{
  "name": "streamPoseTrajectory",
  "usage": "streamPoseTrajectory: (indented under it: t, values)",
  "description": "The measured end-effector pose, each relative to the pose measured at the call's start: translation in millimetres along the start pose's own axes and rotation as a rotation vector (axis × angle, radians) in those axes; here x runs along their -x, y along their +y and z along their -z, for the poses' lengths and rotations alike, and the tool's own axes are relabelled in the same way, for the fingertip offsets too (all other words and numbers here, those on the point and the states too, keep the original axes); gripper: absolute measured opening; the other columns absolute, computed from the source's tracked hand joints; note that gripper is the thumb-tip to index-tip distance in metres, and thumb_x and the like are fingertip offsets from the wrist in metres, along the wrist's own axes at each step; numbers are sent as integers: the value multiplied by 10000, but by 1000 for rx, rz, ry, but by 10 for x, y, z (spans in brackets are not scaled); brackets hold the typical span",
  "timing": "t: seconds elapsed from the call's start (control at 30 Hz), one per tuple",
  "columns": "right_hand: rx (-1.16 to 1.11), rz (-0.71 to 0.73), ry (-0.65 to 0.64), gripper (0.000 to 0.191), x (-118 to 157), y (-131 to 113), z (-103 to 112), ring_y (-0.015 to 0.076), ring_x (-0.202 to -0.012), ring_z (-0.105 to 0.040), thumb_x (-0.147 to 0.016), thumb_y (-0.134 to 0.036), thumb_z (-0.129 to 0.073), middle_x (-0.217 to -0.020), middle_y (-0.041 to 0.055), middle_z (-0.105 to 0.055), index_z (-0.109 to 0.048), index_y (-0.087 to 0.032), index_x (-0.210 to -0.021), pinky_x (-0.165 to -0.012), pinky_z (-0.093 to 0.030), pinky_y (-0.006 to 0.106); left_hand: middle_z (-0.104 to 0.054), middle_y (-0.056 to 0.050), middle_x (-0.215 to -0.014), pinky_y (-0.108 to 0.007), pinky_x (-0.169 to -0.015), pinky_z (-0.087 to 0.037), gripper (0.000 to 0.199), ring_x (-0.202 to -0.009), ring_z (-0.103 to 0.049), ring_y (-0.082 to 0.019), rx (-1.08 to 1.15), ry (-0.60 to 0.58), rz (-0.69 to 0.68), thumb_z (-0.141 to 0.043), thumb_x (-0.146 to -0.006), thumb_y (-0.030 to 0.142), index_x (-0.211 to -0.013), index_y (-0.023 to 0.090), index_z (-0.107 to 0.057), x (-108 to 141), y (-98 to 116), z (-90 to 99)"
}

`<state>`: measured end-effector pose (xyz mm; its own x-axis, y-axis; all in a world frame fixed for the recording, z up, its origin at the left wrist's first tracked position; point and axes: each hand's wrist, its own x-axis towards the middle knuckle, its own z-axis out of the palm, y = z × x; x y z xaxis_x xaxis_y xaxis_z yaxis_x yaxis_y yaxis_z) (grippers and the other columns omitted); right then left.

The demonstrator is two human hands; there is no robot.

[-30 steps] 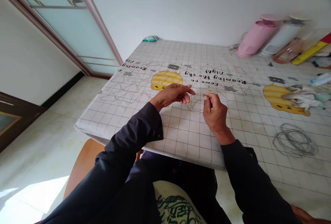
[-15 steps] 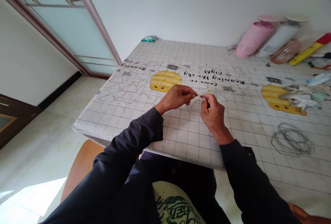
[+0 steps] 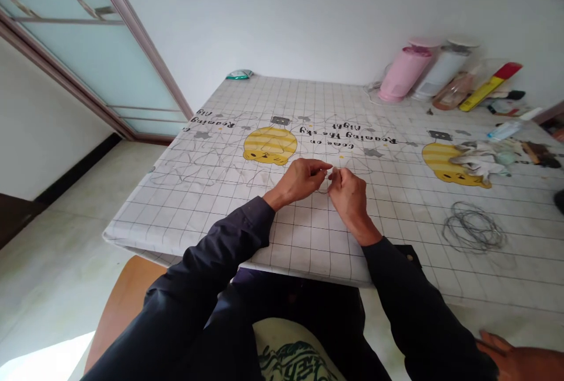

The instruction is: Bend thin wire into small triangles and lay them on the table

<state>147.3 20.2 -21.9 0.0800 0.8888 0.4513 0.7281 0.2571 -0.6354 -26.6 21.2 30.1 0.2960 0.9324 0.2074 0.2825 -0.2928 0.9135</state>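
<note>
Over the checked tablecloth, my left hand (image 3: 302, 180) is closed in a pinch, thumb against fingertips. Close beside it, my right hand (image 3: 350, 193) is pinched too, the fingertips of both almost meeting. A thin grey strand (image 3: 323, 191), wire or thread, curves just below the fingertips; its ends are too fine to follow. More of this loose strand seems to lie in wavy loops (image 3: 189, 172) to the left, hard to tell from the cloth's print. A tangled coil of thin grey strand (image 3: 474, 228) rests on the cloth to the right of my right hand.
Along the wall stand a pink cylinder (image 3: 405, 74) and a white one (image 3: 434, 73), near a yellow-and-red box (image 3: 489, 87). A crumpled cloth (image 3: 480, 159) lies at right, a green packet (image 3: 239, 74) at the far left corner. What looks like another hand (image 3: 524, 360) shows bottom right.
The view has shifted slightly, so the table's things sit further left. My right hand's fingertips have come closer to my left hand's, and both remain pinched.
</note>
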Motion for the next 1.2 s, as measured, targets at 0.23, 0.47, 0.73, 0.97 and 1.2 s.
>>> streamPoseTrajectory:
  t: [0.23,0.47,0.73,0.97,1.2]
  values:
    - [-114,-94,-8,461,-4,-39,29,178,-496,-496,-1067,-334,-503,-510,-7,-558,-459,-271,-612,-581,-390,341,-722,-23,-726,-270,-616,-421,226,-627,-557,-143,-71,56,-122,-631,-939,182,-930,183,-856,4,-116,-181]
    - [-148,-62,27,417,11,-42,-17,170,-503,-437,-1035,-331,-494,-513,-17,-500,-424,-281,-627,-538,-310,329,-702,-11,-697,-251,-575,-367,247,-600,-508,-126,-80,-9,-94,-625,-940,195,-915,164,-868,8,-89,-96]
    - [-290,-141,-65,360,20,-153,23,195,-508,-580,-1087,-393,-467,-542,-9,-615,-633,-256,-798,-582,-443,329,-752,-16,-749,-258,-612,-415,300,-611,-547,-128,-67,-12,-54,-630,-966,184,-1098,186,-899,-1,-56,41]
    - [-253,-122,-140,320,40,-179,40,196,-548,-614,-1040,-277,-496,-563,13,-671,-492,-276,-720,-609,-453,332,-762,-11,-751,-242,-657,-450,308,-686,-631,-139,-179,-63,-168,-573,-997,168,-886,162,-861,26,-89,-13]
    - [-595,-302,-239,151,46,-264,92,181,-581,-664,-965,-280,-562,-733,26,-767,-695,-216,-999,-544,-508,304,-714,9,-677,-254,-645,-460,344,-627,-573,-133,-169,58,-93,-583,-970,138,-1121,172,-890,67,-78,-19]
